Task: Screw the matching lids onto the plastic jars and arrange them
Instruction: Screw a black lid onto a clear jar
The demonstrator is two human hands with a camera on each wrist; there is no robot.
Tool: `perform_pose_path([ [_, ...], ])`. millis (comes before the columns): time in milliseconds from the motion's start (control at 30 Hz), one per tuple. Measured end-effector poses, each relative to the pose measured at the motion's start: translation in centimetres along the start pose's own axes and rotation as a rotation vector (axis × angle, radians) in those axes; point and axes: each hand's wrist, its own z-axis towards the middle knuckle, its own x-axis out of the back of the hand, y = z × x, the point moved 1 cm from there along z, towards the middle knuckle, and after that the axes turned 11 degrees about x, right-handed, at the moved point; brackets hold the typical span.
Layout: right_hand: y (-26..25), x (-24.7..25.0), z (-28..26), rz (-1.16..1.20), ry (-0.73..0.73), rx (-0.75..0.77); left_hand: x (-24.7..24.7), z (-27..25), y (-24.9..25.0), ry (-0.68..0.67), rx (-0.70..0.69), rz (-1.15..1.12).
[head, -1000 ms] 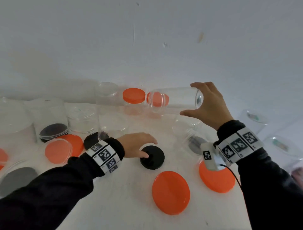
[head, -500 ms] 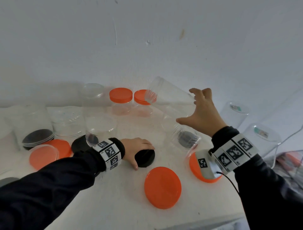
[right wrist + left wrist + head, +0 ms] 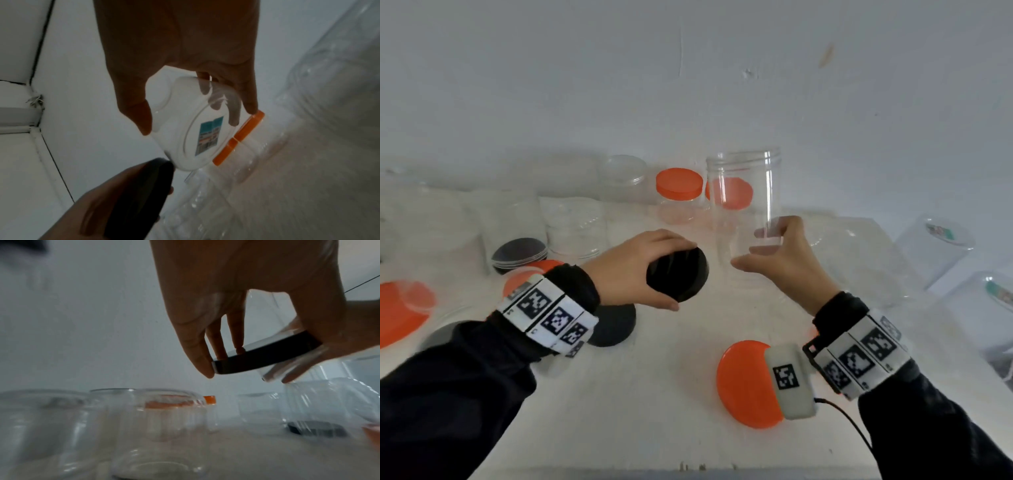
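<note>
My right hand (image 3: 767,251) grips the lower part of a tall clear plastic jar (image 3: 744,192), held upright above the table with its open mouth up. In the right wrist view the jar's base (image 3: 195,134) shows a small label, with thumb and fingers curled round it. My left hand (image 3: 650,270) holds a black lid (image 3: 678,274) by its rim, lifted off the table just left of the jar. In the left wrist view the black lid (image 3: 265,356) sits tilted between thumb and fingertips.
Two orange-lidded jars (image 3: 678,192) stand at the back by the wall. Several open clear jars (image 3: 575,226) crowd the back left. Loose orange lids (image 3: 744,383) and a black lid (image 3: 613,325) lie on the white table (image 3: 654,411). More jars (image 3: 935,246) lie at the right.
My right hand turned the clear jar from lying sideways to upright and drew it nearer. My left hand picked the black lid up off the table and raised it toward the jar.
</note>
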Motion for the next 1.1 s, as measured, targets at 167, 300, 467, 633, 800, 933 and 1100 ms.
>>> perform_pose_path([
  [167,1.3,-2.6,-0.3,0.143,-0.110,-0.072,1.9,-2.7,-2.1,0.136,0.071,0.027],
  [300,2.5,-4.3,-0.4,0.176,-0.166,-0.090,2.4,-4.3,-3.7,0.191,0.151,-0.028],
  [467,3.2,-5.8,-0.2,0.128,-0.220,-0.073,2.7,-5.4,-4.5,0.261,0.198,-0.041],
  [633,3.7,-6.9,-0.5,0.109,-0.309,-0.082,2.8,-5.8,-5.2,0.440,0.166,-0.131],
  [800,3.7,-7.6,-0.9,0.062,-0.366,-0.082,2.5,-5.5,-5.1,0.502,0.121,-0.200],
  [933,3.6,-7.7,-1.4,0.033,-0.433,-0.081,2.2,-4.9,-4.5,0.485,0.094,-0.189],
  [1100,3.1,-8.0,-2.0,-0.045,-0.403,-0.042,1.8,-3.8,-2.8,0.508,0.032,-0.167],
])
